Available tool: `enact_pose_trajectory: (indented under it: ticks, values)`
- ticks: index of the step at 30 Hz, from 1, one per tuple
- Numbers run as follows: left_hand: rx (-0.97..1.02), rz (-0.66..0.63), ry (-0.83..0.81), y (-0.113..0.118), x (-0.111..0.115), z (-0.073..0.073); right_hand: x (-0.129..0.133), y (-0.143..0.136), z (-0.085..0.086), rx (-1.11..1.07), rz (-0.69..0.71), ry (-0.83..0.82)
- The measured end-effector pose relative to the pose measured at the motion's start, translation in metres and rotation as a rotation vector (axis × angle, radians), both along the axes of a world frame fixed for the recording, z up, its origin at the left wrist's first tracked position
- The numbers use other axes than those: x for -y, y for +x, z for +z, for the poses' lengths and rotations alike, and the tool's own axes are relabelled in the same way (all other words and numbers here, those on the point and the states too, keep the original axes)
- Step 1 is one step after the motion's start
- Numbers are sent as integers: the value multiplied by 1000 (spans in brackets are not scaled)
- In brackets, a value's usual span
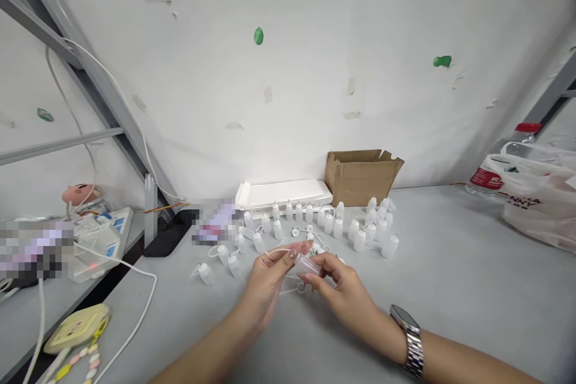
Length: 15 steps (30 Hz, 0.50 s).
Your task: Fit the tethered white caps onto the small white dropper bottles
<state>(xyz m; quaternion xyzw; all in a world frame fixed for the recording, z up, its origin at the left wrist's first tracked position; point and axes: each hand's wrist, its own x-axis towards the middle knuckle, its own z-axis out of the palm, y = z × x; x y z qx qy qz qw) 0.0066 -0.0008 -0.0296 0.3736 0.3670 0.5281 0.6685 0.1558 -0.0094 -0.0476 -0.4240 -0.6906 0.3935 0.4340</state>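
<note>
A small translucent plastic bottle (308, 264) lies tilted between my two hands above the table. Its right end is gripped by the thumb and fingers of my right hand (344, 288). My left hand (269, 279) is closed at the bottle's other end, its thumb against it. A thin white strap (279, 250) runs across the left fingers; whether it joins the bottle is hidden. Just below the hands, a loose white strap with a ring end (300, 288) rests on the table. Beyond them, several similar small bottles (337, 228) stand in loose rows, and white caps (310, 237) lie among them.
Behind the bottles are a flat white stack (283, 191) and an open cardboard box (364, 179) by the wall. A plastic bag (540, 204) and a red-capped bottle (486, 177) are at right. At left are a white cable (150, 294) and a cream-yellow device (78, 327).
</note>
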Motion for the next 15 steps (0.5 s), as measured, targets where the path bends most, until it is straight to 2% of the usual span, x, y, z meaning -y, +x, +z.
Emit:
enact_pose_trajectory:
  ticks: [4,9,12,15]
  values:
    - [11,67,20,6,2,-4,3,0,-2,8,1,60]
    - [30,83,-8,10,5,-2,4,0,-5,21,-10,145]
    - [54,70,-25,9,6,-1,5,-1,-6,30,-12,183]
    - [85,6,-37,6,5,-3,6,-1,-6,48,-40,201]
